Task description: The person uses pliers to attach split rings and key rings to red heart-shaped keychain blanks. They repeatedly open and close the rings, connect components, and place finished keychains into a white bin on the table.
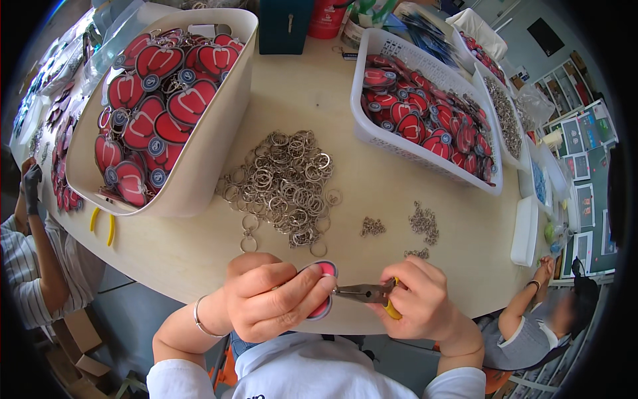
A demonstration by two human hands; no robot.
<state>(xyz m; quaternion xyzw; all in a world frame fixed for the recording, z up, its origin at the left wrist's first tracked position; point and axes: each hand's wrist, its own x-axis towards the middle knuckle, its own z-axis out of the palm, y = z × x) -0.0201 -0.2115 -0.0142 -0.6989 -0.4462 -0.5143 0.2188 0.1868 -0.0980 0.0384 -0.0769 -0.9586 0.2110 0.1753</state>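
Between the fingers of my left hand (272, 299) is a red heart-shaped charm (323, 307) with a dark rim, partly hidden by the fingers. My right hand (419, 302) grips a pair of pliers (364, 292) with yellow handles. The plier tips meet the edge of the charm, close to my left fingertips; what sits in the jaws is too small to make out. Just beyond my hands lies a heap of metal key rings (279, 183). Right of that are small piles of tiny metal links (373, 227).
A tall cream bin (229, 100) of red charms stands at left, a white basket (425, 169) of more charms at right. Yellow-handled pliers (103, 226) lie at the left table edge. Co-workers sit at both sides. A green box (286, 30) stands at the back.
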